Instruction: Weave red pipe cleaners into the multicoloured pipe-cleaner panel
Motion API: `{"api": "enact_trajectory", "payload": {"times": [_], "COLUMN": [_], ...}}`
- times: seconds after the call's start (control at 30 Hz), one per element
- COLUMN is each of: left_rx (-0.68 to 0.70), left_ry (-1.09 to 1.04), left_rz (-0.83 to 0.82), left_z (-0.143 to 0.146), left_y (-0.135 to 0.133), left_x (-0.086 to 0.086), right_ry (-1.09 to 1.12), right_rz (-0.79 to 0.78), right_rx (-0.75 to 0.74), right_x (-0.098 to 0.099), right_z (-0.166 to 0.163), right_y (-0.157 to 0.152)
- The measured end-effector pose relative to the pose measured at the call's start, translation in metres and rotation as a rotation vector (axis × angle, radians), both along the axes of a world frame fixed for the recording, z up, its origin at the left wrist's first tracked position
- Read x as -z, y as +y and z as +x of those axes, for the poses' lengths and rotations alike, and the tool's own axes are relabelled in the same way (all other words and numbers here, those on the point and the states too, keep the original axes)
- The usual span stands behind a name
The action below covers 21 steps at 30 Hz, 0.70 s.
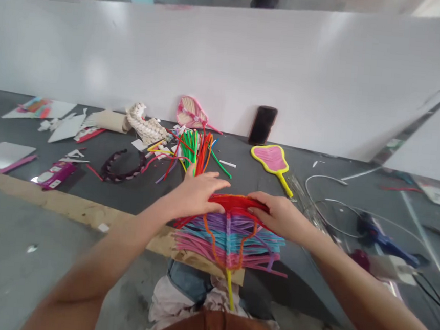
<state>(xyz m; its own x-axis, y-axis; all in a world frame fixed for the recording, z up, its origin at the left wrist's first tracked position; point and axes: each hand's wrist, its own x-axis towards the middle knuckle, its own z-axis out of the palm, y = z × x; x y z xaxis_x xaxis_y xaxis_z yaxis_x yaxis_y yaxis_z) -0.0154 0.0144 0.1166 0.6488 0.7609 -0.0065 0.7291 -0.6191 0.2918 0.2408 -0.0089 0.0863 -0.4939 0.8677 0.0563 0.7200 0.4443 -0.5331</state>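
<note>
In front of me lies a fan-shaped piece of pipe cleaners, with rows of purple, blue (195, 229) and pink across an orange outline (210, 236) and a yellow stem (229, 289). Red pipe cleaners (234, 203) run along its top edge. My left hand (192, 196) is at their left end, fingers stretched out and apart, thumb by the red row. My right hand (279, 215) grips the right end of the red row between fingers and thumb. Just beyond my left hand stands a bundle of green and orange pipe cleaners (191, 144).
A finished pink-and-yellow fan (270, 159) lies near a phone (262, 125) leaning on the white partition (228, 68). A pink leaf-shaped fan (189, 112) rests there too. Left are a braided headband (121, 169) and a purple packet (58, 174); right, a blue glue gun (386, 241) and wires.
</note>
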Motion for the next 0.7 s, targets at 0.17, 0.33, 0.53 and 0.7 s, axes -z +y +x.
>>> {"api": "enact_trajectory", "payload": {"times": [0.17,0.33,0.53,0.7], "left_rx": [-0.037,-0.047,-0.023,-0.015], "left_ry": [-0.104,-0.199,-0.238,-0.206], "left_rz": [0.090,0.099,0.054,-0.042], "left_z": [0.018,0.013,0.011,0.014], "left_y": [-0.017,-0.021,-0.021,-0.013], "left_x": [0.016,0.026,0.027,0.032], "right_ry": [-0.068,-0.049,-0.013,-0.046], "right_rz": [0.131,0.204,0.183,0.044], "right_rx": [0.011,-0.018,-0.059,-0.063], "right_x": [-0.005,-0.005,-0.012,-0.004], "right_z": [0.006,0.012,0.012,0.019], "right_y": [-0.011,-0.014,-0.015,0.000]}}
